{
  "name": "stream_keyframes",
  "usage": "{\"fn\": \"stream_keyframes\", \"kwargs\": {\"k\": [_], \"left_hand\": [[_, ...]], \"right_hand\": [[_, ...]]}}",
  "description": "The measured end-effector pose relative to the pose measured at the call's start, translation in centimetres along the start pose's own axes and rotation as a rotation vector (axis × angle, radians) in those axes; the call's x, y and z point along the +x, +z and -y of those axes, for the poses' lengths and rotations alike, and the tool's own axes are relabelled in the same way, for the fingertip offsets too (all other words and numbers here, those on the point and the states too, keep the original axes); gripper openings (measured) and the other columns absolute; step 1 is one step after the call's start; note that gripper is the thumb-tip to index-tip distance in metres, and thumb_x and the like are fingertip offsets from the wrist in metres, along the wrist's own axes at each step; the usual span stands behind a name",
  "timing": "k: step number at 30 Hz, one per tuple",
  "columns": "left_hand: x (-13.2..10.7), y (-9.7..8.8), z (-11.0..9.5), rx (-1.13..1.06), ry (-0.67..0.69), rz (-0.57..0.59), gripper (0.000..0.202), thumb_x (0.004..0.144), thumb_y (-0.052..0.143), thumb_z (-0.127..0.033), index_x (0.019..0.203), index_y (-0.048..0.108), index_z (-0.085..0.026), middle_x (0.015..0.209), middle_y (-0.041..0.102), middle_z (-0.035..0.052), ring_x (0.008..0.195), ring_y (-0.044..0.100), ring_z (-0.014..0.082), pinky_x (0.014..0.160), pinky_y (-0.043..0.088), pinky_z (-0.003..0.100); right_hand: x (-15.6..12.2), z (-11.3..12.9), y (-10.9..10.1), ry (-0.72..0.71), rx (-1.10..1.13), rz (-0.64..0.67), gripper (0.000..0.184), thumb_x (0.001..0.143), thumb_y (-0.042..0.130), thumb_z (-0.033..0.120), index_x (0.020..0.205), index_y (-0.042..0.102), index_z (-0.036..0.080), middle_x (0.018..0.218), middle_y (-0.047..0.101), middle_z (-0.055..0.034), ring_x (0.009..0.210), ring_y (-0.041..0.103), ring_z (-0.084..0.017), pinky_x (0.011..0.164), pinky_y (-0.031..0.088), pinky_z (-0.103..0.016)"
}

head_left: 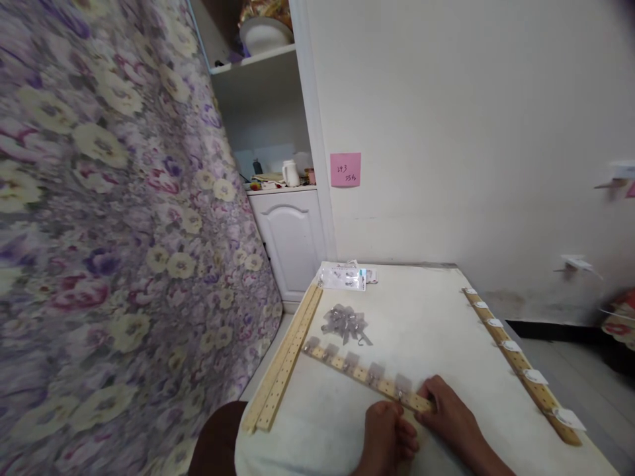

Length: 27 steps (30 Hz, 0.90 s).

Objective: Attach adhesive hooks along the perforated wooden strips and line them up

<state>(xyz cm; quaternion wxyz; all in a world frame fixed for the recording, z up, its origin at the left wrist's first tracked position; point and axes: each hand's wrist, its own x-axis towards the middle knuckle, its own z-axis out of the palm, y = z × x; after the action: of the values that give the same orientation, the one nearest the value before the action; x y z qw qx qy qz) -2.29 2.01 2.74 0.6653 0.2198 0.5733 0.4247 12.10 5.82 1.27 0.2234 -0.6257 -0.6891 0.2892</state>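
Note:
A pale wooden strip with holes [337, 361] lies aslant across the table, with several clear plastic hooks [375, 373] along it. My right hand [449, 413] grips its near right end between thumb and fingers. Just below that end, my left hand [387, 433] is closed, fingers curled in close to the strip's edge. What the left fingers hold, if anything, is hidden. Beyond the strip sits a loose pile of clear hooks [344, 322].
Two bare wooden strips [285, 367] lie along the table's left edge. Another strip [536, 390] with several white-backed hooks runs along the right edge. Clear packaging [342, 276] lies at the back of the white table [317, 423]. A floral curtain [124, 231] hangs at left.

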Motion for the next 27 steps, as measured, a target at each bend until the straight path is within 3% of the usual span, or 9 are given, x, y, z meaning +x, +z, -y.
{"fn": "stream_keyframes", "kwargs": {"k": [5, 10, 12, 14, 16, 19, 23, 27], "left_hand": [[0.3, -0.8, 0.2, 0.055, 0.008, 0.045, 0.013, 0.067, 0.047, -0.028, 0.077, 0.046, -0.019, 0.046, 0.058, -0.0030, 0.033, 0.049, 0.0095, 0.036, 0.027, 0.019], [0.2, -1.8, -0.2, 0.313, 0.055, 0.137, 0.012, 0.060, 0.049, -0.026, 0.070, 0.049, -0.019, 0.034, 0.052, -0.0034, 0.027, 0.042, 0.0104, 0.033, 0.024, 0.018], [0.0, -2.7, -1.8, 0.436, 0.111, 0.147, 0.011, 0.063, 0.047, -0.028, 0.071, 0.049, -0.020, 0.036, 0.053, -0.0036, 0.027, 0.041, 0.0109, 0.033, 0.025, 0.019], [0.0, -3.8, -4.4, 0.569, 0.228, 0.107, 0.013, 0.071, 0.041, -0.033, 0.072, 0.048, -0.021, 0.045, 0.057, -0.0030, 0.029, 0.043, 0.0115, 0.034, 0.027, 0.022], [0.2, -4.9, -7.6, 0.770, 0.434, -0.048, 0.016, 0.076, 0.038, -0.032, 0.070, 0.049, -0.021, 0.054, 0.058, -0.0022, 0.037, 0.046, 0.0113, 0.040, 0.032, 0.023], [1.2, -5.9, -11.8, 1.224, 0.803, -0.302, 0.021, 0.081, 0.035, -0.021, 0.078, 0.056, -0.020, 0.077, 0.062, 0.0025, 0.073, 0.058, 0.0155, 0.065, 0.040, 0.026], [3.8, -5.0, -14.0, 1.385, 0.832, -0.241, 0.022, 0.083, 0.037, -0.017, 0.089, 0.058, -0.020, 0.095, 0.061, 0.0040, 0.092, 0.055, 0.0172, 0.078, 0.038, 0.027], [6.8, -3.2, -14.1, 1.483, 0.788, -0.180, 0.023, 0.088, 0.033, -0.022, 0.086, 0.056, -0.017, 0.090, 0.061, 0.0051, 0.087, 0.054, 0.0172, 0.077, 0.038, 0.028]], "right_hand": [[-0.3, 0.7, 0.2, -0.002, -0.019, -0.027, 0.012, 0.060, 0.051, 0.020, 0.071, 0.049, 0.024, 0.082, 0.058, -0.0012, 0.080, 0.055, -0.019, 0.068, 0.039, -0.028], [0.0, 0.4, -0.1, -0.035, 0.057, 0.026, 0.021, 0.057, 0.057, 0.021, 0.077, 0.053, 0.022, 0.084, 0.057, -0.0015, 0.082, 0.054, -0.019, 0.072, 0.040, -0.028], [0.3, 0.0, -0.5, -0.057, 0.132, 0.063, 0.028, 0.055, 0.060, 0.021, 0.082, 0.054, 0.021, 0.083, 0.056, -0.0010, 0.079, 0.054, -0.018, 0.071, 0.041, -0.027], [0.7, -0.3, -0.9, -0.078, 0.188, 0.061, 0.023, 0.058, 0.058, 0.022, 0.080, 0.054, 0.020, 0.077, 0.054, 0.0004, 0.074, 0.052, -0.016, 0.067, 0.041, -0.026], [1.1, -0.4, -1.4, -0.078, 0.209, 0.023, 0.011, 0.065, 0.055, 0.024, 0.074, 0.053, 0.021, 0.071, 0.052, 0.0015, 0.069, 0.050, -0.016, 0.064, 0.040, -0.026], [1.7, -0.4, -1.8, -0.059, 0.213, -0.039, 0.006, 0.070, 0.050, 0.027, 0.071, 0.050, 0.021, 0.068, 0.052, 0.0014, 0.067, 0.051, -0.016, 0.064, 0.039, -0.027], [2.3, -0.1, -1.6, -0.055, 0.252, -0.056, 0.008, 0.074, 0.048, 0.029, 0.071, 0.050, 0.021, 0.068, 0.053, 0.0011, 0.067, 0.051, -0.016, 0.064, 0.039, -0.028], [2.7, -0.2, -1.6, -0.047, 0.285, -0.069, 0.011, 0.075, 0.048, 0.030, 0.072, 0.051, 0.021, 0.067, 0.053, 0.0013, 0.066, 0.051, -0.016, 0.064, 0.039, -0.028]]}}
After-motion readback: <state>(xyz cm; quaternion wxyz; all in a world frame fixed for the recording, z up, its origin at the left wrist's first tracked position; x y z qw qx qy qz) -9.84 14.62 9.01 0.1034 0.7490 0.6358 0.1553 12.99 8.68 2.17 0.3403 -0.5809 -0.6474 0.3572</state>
